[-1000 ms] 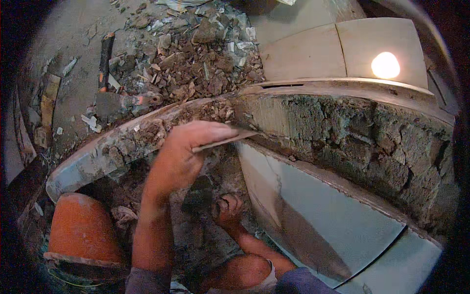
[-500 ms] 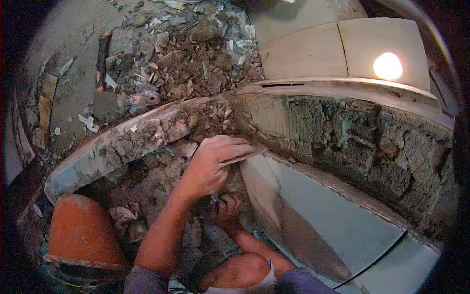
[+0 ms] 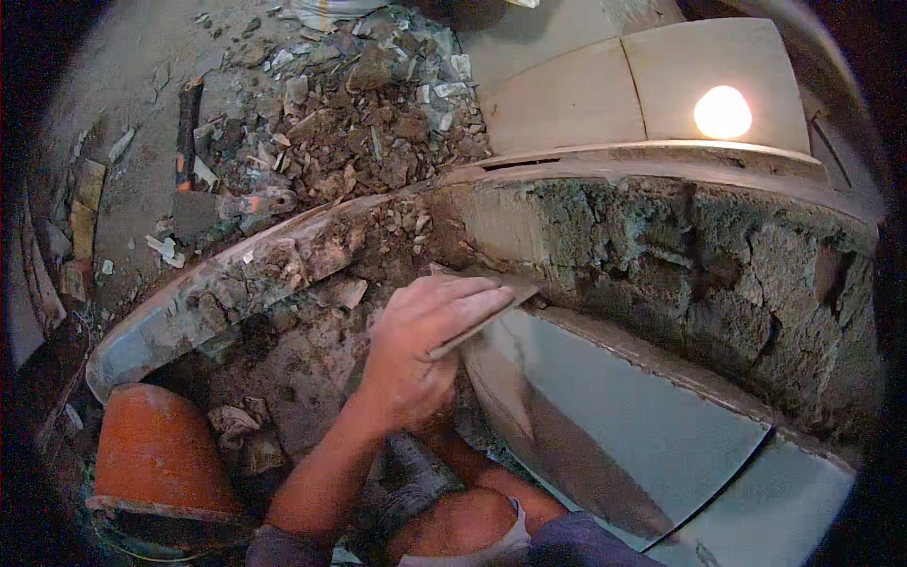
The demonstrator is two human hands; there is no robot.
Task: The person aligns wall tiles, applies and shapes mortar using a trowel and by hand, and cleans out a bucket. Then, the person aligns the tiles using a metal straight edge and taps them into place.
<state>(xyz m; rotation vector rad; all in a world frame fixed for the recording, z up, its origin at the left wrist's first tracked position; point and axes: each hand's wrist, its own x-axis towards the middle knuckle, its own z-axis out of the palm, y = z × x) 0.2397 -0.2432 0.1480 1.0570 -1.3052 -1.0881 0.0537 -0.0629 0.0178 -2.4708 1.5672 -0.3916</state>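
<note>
My left hand (image 3: pixel 416 345) grips a thin flat tile piece (image 3: pixel 487 323), fingers across its top. The piece tilts at the upper end of pale glossy wall tiles (image 3: pixel 624 387); whether it touches them I cannot tell. Behind the left hand and wrist, my right forearm (image 3: pixel 491 477) reaches up from the lower right. The right hand's fingers are hidden there. Right of the piece rises a rough, mortar-covered wall face (image 3: pixel 652 246).
An orange bucket (image 3: pixel 161 454) lies tilted at lower left. Beyond a curved, debris-covered ledge (image 3: pixel 198 279) are a hammer-like tool (image 3: pixel 194 184) and a rubble heap (image 3: pixel 378 113). Beige tiles (image 3: pixel 567 99) with a bright light spot stand at the back right.
My left hand has moved slightly right and down with the tile piece, whose flat side shows more. My right hand has gone out of sight behind it. The view has shifted a little.
</note>
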